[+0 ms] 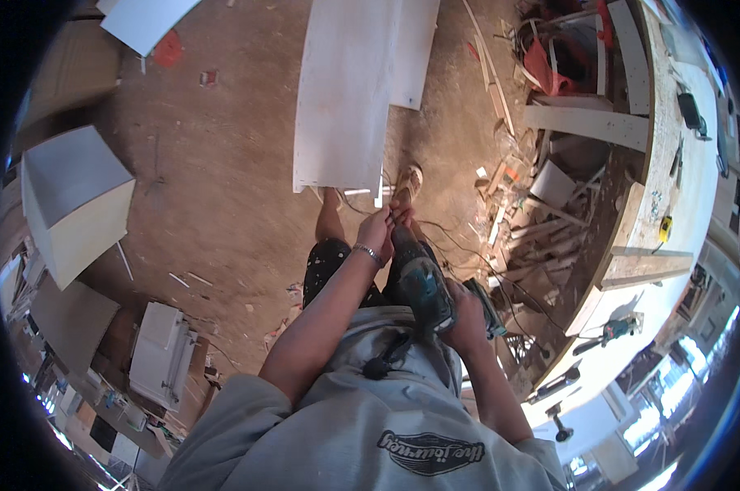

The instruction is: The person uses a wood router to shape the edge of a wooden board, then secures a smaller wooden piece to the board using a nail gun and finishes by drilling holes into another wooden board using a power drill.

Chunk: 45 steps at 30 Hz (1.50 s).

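Note:
My right hand (pixel 466 317) is wrapped round the grip of a dark green and black power drill (pixel 427 296), held close to my body with its nose pointing away from me. My left hand (pixel 377 230), below a metal wristwatch, has its fingers closed at the drill's front end. Whatever small piece may be pinched there is hidden by the fingers. Just beyond my hands, a long white panel piece (pixel 343 106) stretches away, its near end close to my feet.
A workbench (pixel 672 176) runs along the right, bearing a yellow tape measure (pixel 665 228) and a green power tool (pixel 619 328). Wood offcuts (pixel 542 225) lie heaped beneath it, with a cable across the floor. White box-like cabinets (pixel 79 200) stand at left.

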Each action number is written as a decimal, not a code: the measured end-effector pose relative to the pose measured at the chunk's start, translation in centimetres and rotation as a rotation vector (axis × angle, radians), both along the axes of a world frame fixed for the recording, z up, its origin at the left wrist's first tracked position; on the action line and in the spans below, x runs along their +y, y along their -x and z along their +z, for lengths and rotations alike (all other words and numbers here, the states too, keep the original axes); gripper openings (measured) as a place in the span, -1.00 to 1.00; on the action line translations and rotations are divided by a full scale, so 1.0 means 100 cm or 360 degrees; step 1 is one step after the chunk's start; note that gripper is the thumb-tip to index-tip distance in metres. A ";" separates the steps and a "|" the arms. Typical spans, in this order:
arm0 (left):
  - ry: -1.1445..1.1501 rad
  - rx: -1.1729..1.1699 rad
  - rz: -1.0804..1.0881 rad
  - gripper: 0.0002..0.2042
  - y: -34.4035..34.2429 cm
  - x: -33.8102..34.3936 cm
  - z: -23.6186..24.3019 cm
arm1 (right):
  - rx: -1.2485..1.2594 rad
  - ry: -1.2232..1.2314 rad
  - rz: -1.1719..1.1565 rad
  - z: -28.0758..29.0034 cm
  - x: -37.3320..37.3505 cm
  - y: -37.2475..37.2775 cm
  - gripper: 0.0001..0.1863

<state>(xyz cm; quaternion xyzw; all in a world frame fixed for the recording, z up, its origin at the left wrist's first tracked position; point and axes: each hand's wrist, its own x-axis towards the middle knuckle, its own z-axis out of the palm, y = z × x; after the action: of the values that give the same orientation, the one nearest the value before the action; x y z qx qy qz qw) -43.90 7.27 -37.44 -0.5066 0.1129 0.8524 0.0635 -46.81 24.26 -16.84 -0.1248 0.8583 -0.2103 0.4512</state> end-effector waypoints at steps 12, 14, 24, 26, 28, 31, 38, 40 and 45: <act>-0.0203 -0.0064 0.0201 -0.67 0.027 -0.043 -0.025 | 0.0051 -0.0115 -0.0200 -0.028 -0.092 0.011 -0.60; -0.0229 -0.0052 0.0236 -0.68 0.028 -0.044 -0.028 | 0.0021 -0.0181 -0.0192 -0.027 -0.100 0.014 -0.61; -0.0378 -0.0059 0.0314 -0.71 0.021 -0.039 -0.044 | -0.0108 -0.0330 -0.0227 -0.019 -0.114 0.027 -0.59; -0.0367 -0.0077 0.0289 -0.71 0.024 -0.043 -0.039 | -0.0137 -0.0321 -0.0236 -0.019 -0.113 0.029 -0.59; -0.0350 -0.0106 0.0253 -0.71 0.024 -0.042 -0.036 | -0.0145 -0.0290 -0.0282 -0.019 -0.112 0.028 -0.59; -0.0324 0.0000 0.0307 -0.71 0.022 -0.041 -0.037 | -0.0081 -0.0308 -0.0201 -0.024 -0.107 0.025 -0.59; -0.0361 -0.0086 0.0346 -0.71 0.026 -0.042 -0.033 | -0.0109 -0.0253 -0.0243 -0.024 -0.109 0.028 -0.59; -0.0384 -0.0118 0.0407 -0.71 0.028 -0.042 -0.033 | -0.0114 -0.0269 -0.0244 -0.025 -0.111 0.030 -0.59; -0.0445 -0.0101 0.0476 -0.66 0.028 -0.040 -0.036 | -0.0081 -0.0245 -0.0225 -0.026 -0.108 0.026 -0.61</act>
<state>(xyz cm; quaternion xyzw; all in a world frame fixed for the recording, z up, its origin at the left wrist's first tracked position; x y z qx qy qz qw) -46.68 3.29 -41.09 -0.5305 -0.0852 0.8434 0.0094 -49.44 13.42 -19.41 -0.0237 0.8669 -0.1781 0.4650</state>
